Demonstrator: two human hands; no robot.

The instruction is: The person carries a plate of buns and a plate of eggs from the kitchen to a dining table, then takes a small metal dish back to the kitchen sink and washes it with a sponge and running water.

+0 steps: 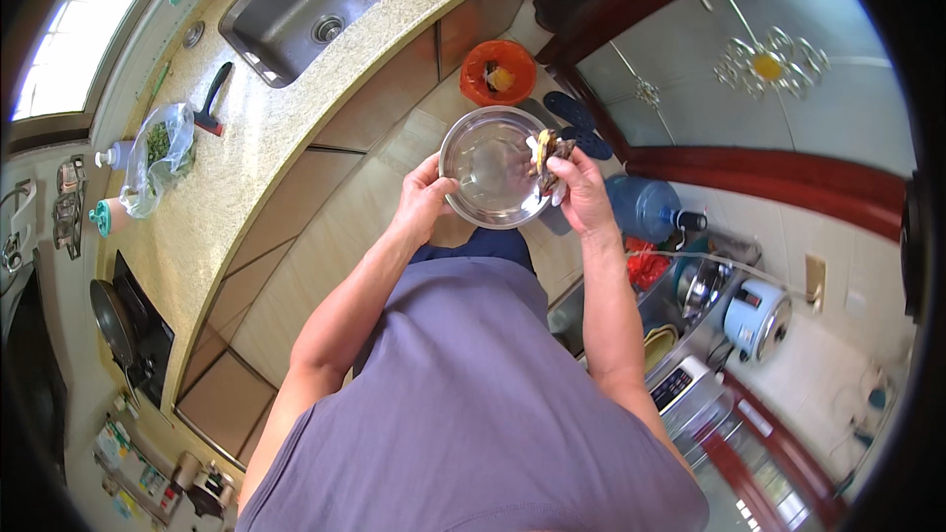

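My left hand (429, 196) grips the left rim of a stainless steel bowl (491, 162), its thumb over the edge. Inside, the bowl's shiny bottom shows. At the bowl's right rim, my right hand (587, 192) holds a clump of scraps (547, 159), brown and yellow like fruit peel, with white bits among them. Whether this hand also touches the rim is hidden by the clump. Just beyond the bowl, on the floor, stands a bin with an orange bag liner (499, 74); some yellow and dark waste lies in it.
Left runs a curved stone counter (259, 155) with a steel sink (314, 11), a black-handled squeegee (213, 100) and a plastic bag of greens (159, 148). Dark slippers (580, 125), a blue water bottle (643, 207) and a light-blue rice cooker (757, 319) are on the right, near a glass door (739, 74).
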